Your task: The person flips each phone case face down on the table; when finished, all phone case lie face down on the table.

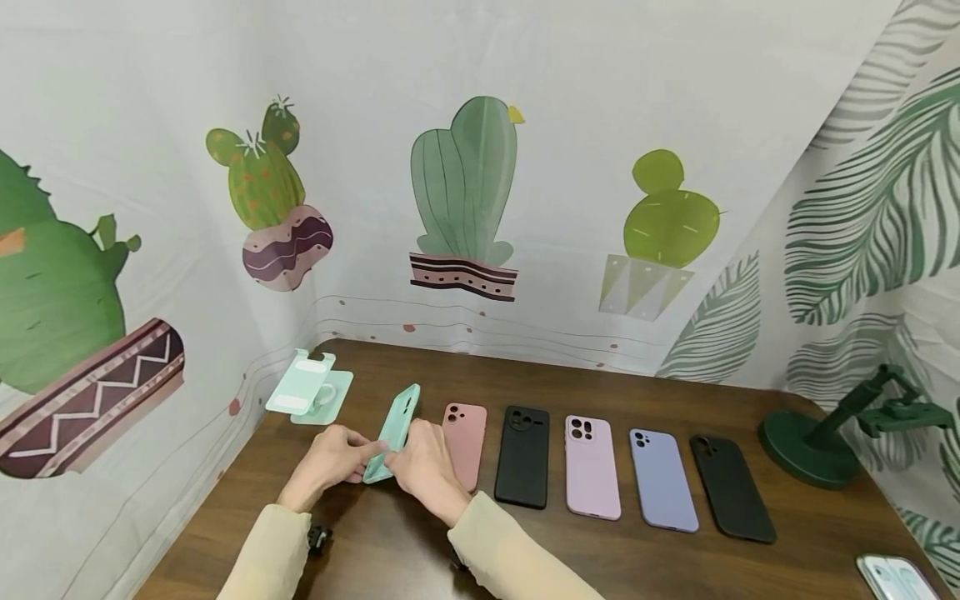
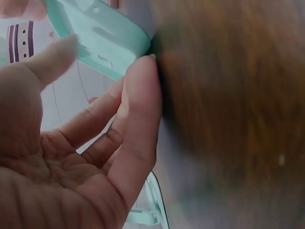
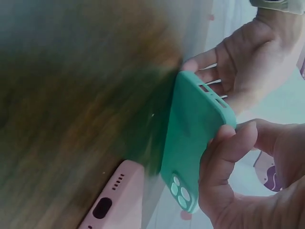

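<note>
A mint green phone case (image 1: 397, 421) stands tilted on its long edge at the left of the table, its hollow side facing my left hand. My right hand (image 1: 426, 468) pinches its upper near corner between thumb and curled index finger; the right wrist view shows the camera holes (image 3: 181, 191) at the far end. My left hand (image 1: 334, 460) is at the near end, fingertips right at the lower corner, fingers fairly straight. Its thumb (image 2: 59, 55) overlaps the case's rim in the left wrist view. A pink phone case (image 1: 471, 450) lies just right of my right hand.
Right of the pink case lie a black case (image 1: 522, 458), a lilac case (image 1: 592, 467), a periwinkle case (image 1: 663, 479) and a dark case (image 1: 732, 487). A mint folding stand (image 1: 318, 396) is at the back left, a green stand (image 1: 813, 450) at the right. A phone (image 1: 896, 577) lies front right.
</note>
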Action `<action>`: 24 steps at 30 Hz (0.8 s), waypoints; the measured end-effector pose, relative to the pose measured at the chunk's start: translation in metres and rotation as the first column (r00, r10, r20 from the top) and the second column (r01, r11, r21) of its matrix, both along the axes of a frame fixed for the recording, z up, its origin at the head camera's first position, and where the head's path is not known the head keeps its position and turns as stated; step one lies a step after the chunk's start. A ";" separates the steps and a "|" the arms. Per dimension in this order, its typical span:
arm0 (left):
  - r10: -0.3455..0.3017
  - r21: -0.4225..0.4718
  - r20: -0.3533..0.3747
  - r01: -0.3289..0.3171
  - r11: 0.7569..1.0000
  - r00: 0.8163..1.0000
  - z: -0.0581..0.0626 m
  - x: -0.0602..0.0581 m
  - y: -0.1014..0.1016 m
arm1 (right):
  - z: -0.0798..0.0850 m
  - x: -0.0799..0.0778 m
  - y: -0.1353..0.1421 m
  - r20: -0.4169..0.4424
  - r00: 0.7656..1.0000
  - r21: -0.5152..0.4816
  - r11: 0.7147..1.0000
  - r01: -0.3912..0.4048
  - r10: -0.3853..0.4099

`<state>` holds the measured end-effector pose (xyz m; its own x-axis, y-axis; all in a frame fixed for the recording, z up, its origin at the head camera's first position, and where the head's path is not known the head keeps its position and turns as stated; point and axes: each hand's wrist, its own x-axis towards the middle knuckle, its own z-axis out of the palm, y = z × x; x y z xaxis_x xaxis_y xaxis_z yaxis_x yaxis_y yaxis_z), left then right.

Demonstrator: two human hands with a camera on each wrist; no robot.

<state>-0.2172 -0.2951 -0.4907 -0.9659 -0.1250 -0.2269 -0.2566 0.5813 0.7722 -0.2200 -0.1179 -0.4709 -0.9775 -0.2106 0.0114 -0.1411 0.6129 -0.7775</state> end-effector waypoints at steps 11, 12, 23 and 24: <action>-0.021 0.069 0.043 0.018 0.997 0.999 -0.002 -0.004 0.004 | 0.004 0.002 -0.001 -0.005 1.000 -0.082 0.996 0.018 -0.019; -0.023 0.076 0.045 0.019 0.997 0.999 -0.003 -0.005 0.005 | 0.005 0.002 -0.001 0.006 1.000 -0.087 0.996 0.019 -0.019; -0.090 0.251 0.084 0.067 0.966 0.992 -0.003 -0.008 -0.004 | 0.009 0.005 -0.001 -0.012 0.999 -0.139 0.989 -0.048 0.047; -0.095 0.263 0.086 0.069 0.962 0.992 -0.003 -0.008 -0.005 | 0.008 0.006 0.000 -0.003 0.998 -0.159 0.985 -0.060 0.060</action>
<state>-0.2252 -0.2999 -0.4933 -0.9420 0.0294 -0.3342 -0.2975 0.3872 0.8727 -0.2143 -0.1180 -0.4629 -0.9631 -0.2647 0.0480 -0.1727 0.4718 -0.8646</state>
